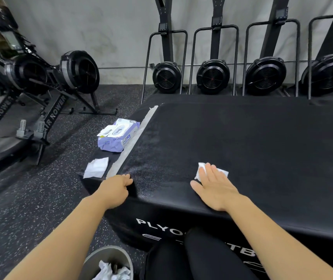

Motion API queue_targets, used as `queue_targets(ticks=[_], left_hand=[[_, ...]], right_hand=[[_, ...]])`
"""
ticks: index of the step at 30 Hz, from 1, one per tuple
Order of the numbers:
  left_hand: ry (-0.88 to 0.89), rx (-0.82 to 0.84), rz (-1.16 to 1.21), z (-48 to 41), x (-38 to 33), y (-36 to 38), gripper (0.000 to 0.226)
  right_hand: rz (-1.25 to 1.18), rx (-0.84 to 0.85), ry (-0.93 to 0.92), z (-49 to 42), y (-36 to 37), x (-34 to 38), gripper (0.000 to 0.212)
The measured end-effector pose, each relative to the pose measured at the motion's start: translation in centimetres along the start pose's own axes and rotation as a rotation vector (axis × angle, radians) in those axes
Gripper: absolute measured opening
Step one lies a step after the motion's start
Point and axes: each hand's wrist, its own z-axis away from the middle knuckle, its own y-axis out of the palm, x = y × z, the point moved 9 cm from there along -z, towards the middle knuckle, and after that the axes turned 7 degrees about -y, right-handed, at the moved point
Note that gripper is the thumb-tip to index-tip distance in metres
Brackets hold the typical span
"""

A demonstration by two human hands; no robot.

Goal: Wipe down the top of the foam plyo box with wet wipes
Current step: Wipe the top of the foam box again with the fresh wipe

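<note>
Both my bare forearms reach forward, well apart. My left hand point(117, 188) is knuckles-up, its fingers curled over the near left corner of the foam plyo box point(242, 138). My right hand point(212, 185) lies flat, palm down, fingers straight and slightly spread, thumb out to the left, pressing a wet wipe point(223, 172) onto the box top.

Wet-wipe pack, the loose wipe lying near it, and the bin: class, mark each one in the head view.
Wet-wipe pack point(111, 144), head view, on its purple front face.
Loose wipe point(96, 167), head view, on its middle.
Bin point(111, 256), head view, on its grey inner wall.
</note>
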Motion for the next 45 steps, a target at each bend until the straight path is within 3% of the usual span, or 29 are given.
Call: queue_targets(ticks=[5,13,20,29,36,45], left_hand=[[0.025,0.008,0.140,-0.2,0.2,0.6,0.059],[0.023,0.013,0.203,-0.5,0.8,1.0,0.055],[-0.010,0.033,0.117,-0.8,0.1,0.4,0.061],[-0.037,0.020,0.184,-0.4,0.4,0.3,0.058],[-0.023,0.002,0.242,0.0,0.3,0.0,0.064],[-0.039,0.009,0.190,-0.1,0.5,-0.3,0.061]], right_hand=[[0.030,-0.087,-0.026,-2.2,0.7,5.7,0.074],[0.073,0.100,-0.207,-6.1,4.6,17.1,0.074],[0.049,0.085,-0.324,-3.2,2.9,12.9,0.065],[0.058,0.028,-0.164,3.0,2.1,1.4,0.067],[0.048,-0.013,-0.148,0.1,3.1,6.7,0.076],[0.178,0.117,-0.300,-4.1,5.0,17.1,0.080]])
